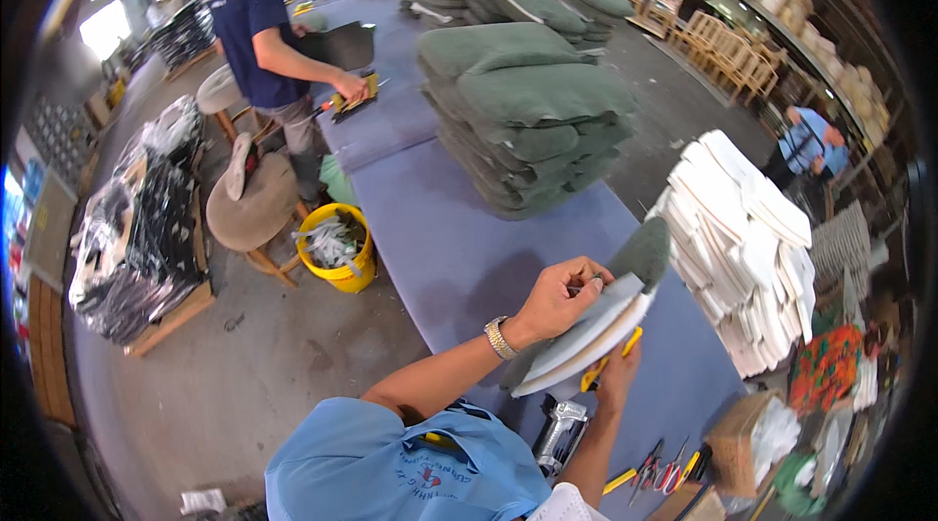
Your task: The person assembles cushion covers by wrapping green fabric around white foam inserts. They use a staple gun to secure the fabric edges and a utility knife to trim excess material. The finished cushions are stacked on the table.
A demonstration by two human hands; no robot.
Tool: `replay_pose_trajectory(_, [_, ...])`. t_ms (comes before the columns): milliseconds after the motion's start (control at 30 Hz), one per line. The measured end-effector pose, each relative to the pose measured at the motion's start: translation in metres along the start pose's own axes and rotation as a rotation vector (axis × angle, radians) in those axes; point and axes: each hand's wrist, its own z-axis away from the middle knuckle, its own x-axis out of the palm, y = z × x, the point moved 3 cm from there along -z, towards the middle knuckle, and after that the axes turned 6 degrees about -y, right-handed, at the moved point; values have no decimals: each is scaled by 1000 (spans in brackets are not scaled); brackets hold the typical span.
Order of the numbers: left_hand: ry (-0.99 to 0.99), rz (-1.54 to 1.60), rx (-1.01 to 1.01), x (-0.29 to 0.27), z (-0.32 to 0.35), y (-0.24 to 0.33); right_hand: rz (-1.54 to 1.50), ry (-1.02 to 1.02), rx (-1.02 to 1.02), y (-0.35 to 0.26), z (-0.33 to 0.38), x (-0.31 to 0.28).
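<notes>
A curved seat cushion [583, 348] is tilted up above the table, with dark green fabric and pale layers along its edge. My left hand [562, 298], with a metal watch at the wrist, has thumb and fingers pinched together at the cushion's upper face, on what looks like the edge of the green fabric. My right hand [619, 375] is under the cushion's right side and closed around a yellow utility knife [608, 361]. Part of that grip is hidden by the cushion. A silver staple gun [562, 428] lies on the table beside my right forearm.
Stacked green cushions [532, 116] stand ahead on the blue table [440, 267]; white pads [738, 248] are piled at right. Scissors [668, 477] and other hand tools lie near right. At left are a yellow bucket [357, 272], a stool [249, 204] and a co-worker [259, 42] holding a yellow tool.
</notes>
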Motion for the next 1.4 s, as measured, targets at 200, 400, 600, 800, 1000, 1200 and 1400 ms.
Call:
replay_pose_trajectory(200, [231,-195,-369,-70,60,-65,-41,-191,-3,-5,9,-12])
replay_pose_trajectory(400, [592,23,-792,-153,222,-116,-93,-106,-4,31,35,-45])
replay_pose_trajectory(600, [919,-192,-795,-314,225,-84,-83,12,74,14,43,-43])
replay_pose_trajectory(800, [1109,-754,-808,-401,193,-56,-13,-283,-33,1,9,-11])
replay_pose_trajectory(1000, [546,-623,-264,-205,89,-18,33,-209,44,-15,16,34])
replay_pose_trajectory(1200, [9,-473,317,-80,-6,98,249,-415,105,-29,14,67])
replay_pose_trajectory(1400, [-193,-543,264,-74,-31,81,157,-316,141,-7,20,45])
